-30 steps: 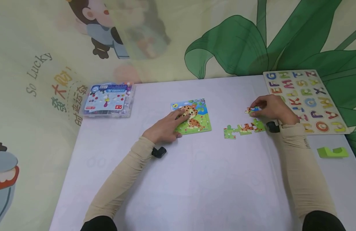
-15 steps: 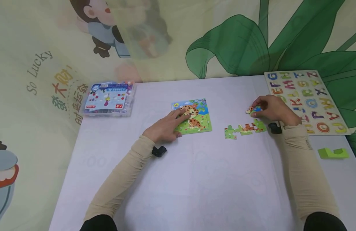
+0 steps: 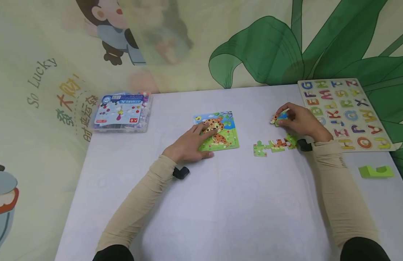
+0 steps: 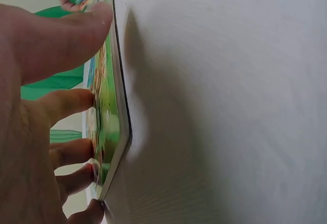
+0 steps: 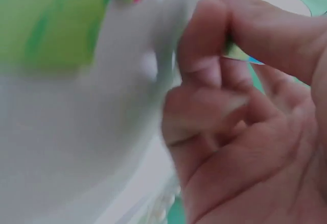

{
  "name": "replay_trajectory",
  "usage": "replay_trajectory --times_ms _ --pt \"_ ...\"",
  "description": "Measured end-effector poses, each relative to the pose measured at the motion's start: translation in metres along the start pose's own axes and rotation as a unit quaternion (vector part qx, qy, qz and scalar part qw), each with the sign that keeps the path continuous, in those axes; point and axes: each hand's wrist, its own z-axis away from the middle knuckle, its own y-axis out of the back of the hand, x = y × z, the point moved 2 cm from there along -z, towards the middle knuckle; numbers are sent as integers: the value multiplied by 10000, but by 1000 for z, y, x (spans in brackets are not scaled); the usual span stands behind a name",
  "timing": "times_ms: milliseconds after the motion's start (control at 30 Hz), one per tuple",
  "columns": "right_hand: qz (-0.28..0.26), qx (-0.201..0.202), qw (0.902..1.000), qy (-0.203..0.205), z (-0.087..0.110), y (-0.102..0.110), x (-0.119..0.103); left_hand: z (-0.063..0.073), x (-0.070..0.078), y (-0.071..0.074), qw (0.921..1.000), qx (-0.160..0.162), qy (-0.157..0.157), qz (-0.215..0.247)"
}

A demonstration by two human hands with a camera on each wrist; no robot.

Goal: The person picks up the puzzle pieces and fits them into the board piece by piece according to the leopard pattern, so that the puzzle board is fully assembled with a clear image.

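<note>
My left hand (image 3: 189,144) rests with spread fingers on a square jigsaw puzzle (image 3: 230,135) showing a spotted leopard cub. In the left wrist view its fingertips touch the puzzle's face, and the thumb lies by the near edge. Up and to the right, my right hand (image 3: 304,121) pinches a small blue and spotted jigsaw piece (image 3: 277,119) between thumb and fingers, above the table. Fingers mostly cover that piece in the right wrist view. Below this hand lie several loose jigsaw pieces (image 3: 260,149), green and spotted; the right wrist partly hides the end of the row.
A clear plastic case (image 3: 121,112) with a blue label stands at the back left. An alphabet board (image 3: 351,116) lies at the back right, beside the right hand. Near the table's right edge sits a light green notched block (image 3: 376,172). A printed curtain hangs behind the table.
My right hand has shifted left with the pinched jigsaw piece, towards the puzzle. The left hand stays on the puzzle; its thumb has moved slightly right.
</note>
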Motion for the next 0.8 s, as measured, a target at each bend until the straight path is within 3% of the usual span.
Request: replay_trajectory --times_ms 133,267,567,800 --pt "-397 339 9986 50 -4 -8 -10 1 2 0 9999 99 -40 -121" --pt "-864 408 9953 134 -11 -18 -21 -1 4 0 9996 94 -43 -265" --pt "-1281 -375 9911 -17 -28 -42 -56 -2 5 -1 9991 142 -141 -370" --pt "-1509 -585 9865 260 -41 -64 -78 -1 6 -2 9992 94 -80 -372"
